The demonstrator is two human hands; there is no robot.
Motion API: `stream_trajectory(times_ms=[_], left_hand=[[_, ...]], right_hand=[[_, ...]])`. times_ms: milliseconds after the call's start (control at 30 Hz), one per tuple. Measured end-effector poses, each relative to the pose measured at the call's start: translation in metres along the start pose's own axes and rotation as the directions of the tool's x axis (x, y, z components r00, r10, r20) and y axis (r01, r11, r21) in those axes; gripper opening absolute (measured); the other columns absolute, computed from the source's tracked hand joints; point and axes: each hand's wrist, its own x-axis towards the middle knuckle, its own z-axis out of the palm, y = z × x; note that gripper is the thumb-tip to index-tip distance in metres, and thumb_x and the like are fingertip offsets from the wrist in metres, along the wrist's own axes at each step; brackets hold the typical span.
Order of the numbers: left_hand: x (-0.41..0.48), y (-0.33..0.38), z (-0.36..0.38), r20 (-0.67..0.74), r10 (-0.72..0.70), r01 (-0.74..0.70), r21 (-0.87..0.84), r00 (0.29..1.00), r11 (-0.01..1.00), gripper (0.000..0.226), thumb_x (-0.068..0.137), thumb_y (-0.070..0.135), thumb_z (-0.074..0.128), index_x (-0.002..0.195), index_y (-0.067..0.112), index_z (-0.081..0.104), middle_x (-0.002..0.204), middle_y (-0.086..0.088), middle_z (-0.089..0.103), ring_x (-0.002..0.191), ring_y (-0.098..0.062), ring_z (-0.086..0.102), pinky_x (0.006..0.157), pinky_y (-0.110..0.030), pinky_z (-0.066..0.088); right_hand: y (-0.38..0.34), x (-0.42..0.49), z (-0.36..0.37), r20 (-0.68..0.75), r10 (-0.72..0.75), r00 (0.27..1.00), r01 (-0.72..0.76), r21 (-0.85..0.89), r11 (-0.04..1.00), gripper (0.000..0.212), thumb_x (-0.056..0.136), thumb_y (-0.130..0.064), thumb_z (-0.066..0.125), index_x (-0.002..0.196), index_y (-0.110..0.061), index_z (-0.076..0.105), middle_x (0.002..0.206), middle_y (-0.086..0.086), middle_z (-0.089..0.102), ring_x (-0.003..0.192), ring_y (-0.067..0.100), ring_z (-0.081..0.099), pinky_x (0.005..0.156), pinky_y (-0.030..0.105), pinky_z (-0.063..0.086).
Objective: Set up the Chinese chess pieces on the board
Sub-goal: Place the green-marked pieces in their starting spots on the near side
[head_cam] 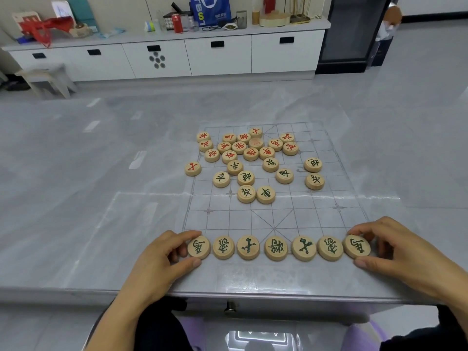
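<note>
Palm-down, the left hand [170, 252] and right hand [387, 245] each pinched an end piece [199, 247] of the near row [277, 248].

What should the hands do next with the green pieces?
Probably let go of the near row and fetch another green piece from the middle. Only seven pieces sit in that row, while the left hand and right hand just pinch its ends.

Blue bag [210, 8] on the far cabinet: white letters "TB", a yellow "S" below. Chess pieces [248, 247] carry green or red carved characters, seen rotated; none read with certainty.
</note>
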Motion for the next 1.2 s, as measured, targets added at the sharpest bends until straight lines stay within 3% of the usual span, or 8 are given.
stream_trajectory(times_ms=[133,233,400,533,733,833,1033,1200], left_hand=[[0.000,0.001,0.000,0.000,0.007,-0.007,-0.003,1.000,1.000,0.054,0.060,0.034,0.068,0.096,0.070,0.051,0.085,0.015,0.053,0.070,-0.004,0.049,0.065,-0.006,0.038],[0.000,0.002,-0.001,-0.005,-0.002,0.002,0.002,1.000,1.000,0.061,0.060,0.032,0.070,0.100,0.072,0.046,0.087,0.015,0.053,0.070,-0.004,0.048,0.065,-0.007,0.039],[-0.001,0.002,-0.002,0.014,-0.060,0.060,-0.004,0.998,0.998,0.055,0.051,0.045,0.073,0.101,0.059,0.055,0.088,0.016,0.055,0.069,-0.002,0.049,0.064,-0.009,0.039],[0.000,0.004,-0.007,-0.010,-0.113,0.109,-0.172,0.994,0.979,0.053,0.047,0.055,0.068,0.098,0.055,0.058,0.076,0.010,0.060,0.063,-0.002,0.050,0.063,-0.009,0.042],[0.028,0.021,-0.041,-0.145,-0.196,0.144,-0.308,0.970,0.941,0.023,0.076,0.019,0.073,0.093,0.031,0.066,0.073,0.007,0.057,0.067,-0.009,0.052,0.066,-0.024,0.041],[0.062,0.028,-0.045,-0.181,-0.230,0.178,-0.262,0.956,0.948,0.013,0.085,0.020,0.062,0.095,0.027,0.063,0.083,-0.003,0.057,0.077,-0.017,0.052,0.069,-0.027,0.040],[0.116,0.023,-0.023,-0.246,-0.305,0.276,-0.146,0.920,0.950,0.028,0.087,0.020,0.061,0.114,0.017,0.057,0.107,-0.005,0.058,0.095,-0.020,0.052,0.080,-0.030,0.045],[0.122,0.014,-0.019,-0.323,-0.284,0.274,-0.075,0.903,0.959,0.036,0.087,0.018,0.060,0.122,0.015,0.053,0.118,-0.006,0.055,0.096,-0.017,0.051,0.085,-0.030,0.042]], right_hand=[[-0.004,0.000,-0.001,0.024,0.006,1.000,-0.006,0.005,1.000,0.078,0.034,-0.089,0.054,0.106,-0.066,0.035,0.099,-0.016,0.050,0.094,-0.003,0.047,0.072,0.008,0.040],[0.000,0.000,0.000,0.023,-0.026,0.999,0.026,0.000,1.000,0.067,0.065,-0.043,0.078,0.106,-0.066,0.030,0.094,-0.013,0.052,0.096,-0.004,0.045,0.073,0.008,0.040],[-0.005,-0.001,-0.002,0.029,0.015,0.999,-0.015,-0.001,1.000,0.070,0.044,-0.075,0.069,0.103,-0.073,0.032,0.094,-0.014,0.053,0.096,-0.005,0.046,0.073,0.007,0.040],[-0.002,0.000,-0.004,0.045,0.048,0.998,-0.051,0.074,0.996,0.083,0.027,-0.095,0.047,0.106,-0.068,0.038,0.108,-0.027,0.045,0.090,0.001,0.050,0.070,0.008,0.042],[-0.001,0.005,-0.011,-0.059,0.092,0.994,-0.077,0.225,0.971,0.057,0.045,-0.085,0.056,0.094,-0.055,0.057,0.088,-0.018,0.063,0.073,0.006,0.059,0.064,0.013,0.045],[-0.009,0.018,-0.016,-0.139,0.147,0.979,-0.109,0.253,0.961,0.010,0.081,-0.034,0.065,0.085,-0.043,0.063,0.082,-0.006,0.064,0.070,0.013,0.058,0.058,0.007,0.041],[-0.025,0.079,-0.028,-0.188,0.119,0.975,-0.104,0.084,0.991,0.021,0.090,-0.021,0.055,0.110,-0.022,0.061,0.103,-0.001,0.057,0.083,0.013,0.054,0.072,0.024,0.039],[-0.031,0.130,-0.025,-0.126,0.059,0.990,-0.071,-0.090,0.993,0.031,0.093,-0.017,0.048,0.123,-0.020,0.055,0.118,-0.001,0.046,0.092,0.017,0.050,0.082,0.026,0.036]])
